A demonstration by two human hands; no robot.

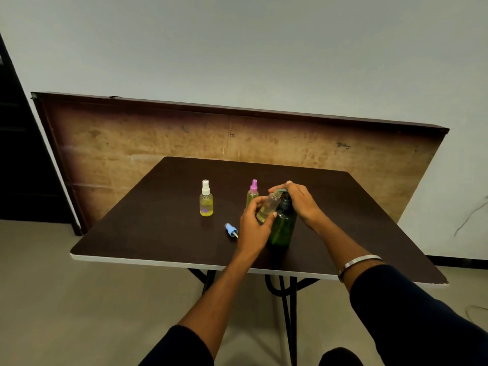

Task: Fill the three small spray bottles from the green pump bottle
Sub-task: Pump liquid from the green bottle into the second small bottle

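The left hand grips the open spray bottle, fingers and thumb curled round its clear body, and holds it tilted so that its long axis runs from the palm up and to the right, the bare threaded neck ending just under the spout of the green pump bottle. That mouth-to-spout line is what the coming press appears to turn on: the neck looks to sit right at the nozzle, though whether it is truly under the outlet cannot be told at this size. The right hand rests on top of the pump head, fingers draped over it and curling down its far side, so it is the hand that would do the pressing, while the left only steadies and aims. The pump bottle stands upright on the dark table, touching or nearly touching the left hand's fingertips. A little yellowish liquid lies in the low end of the tilted bottle. Its blue spray cap lies on its side just left of the left wrist. Beyond the left hand's knuckles stands the pink-capped bottle, and well out to the left the white-capped bottle, both closed and holding yellow liquid, so this looks like the last one to fill.
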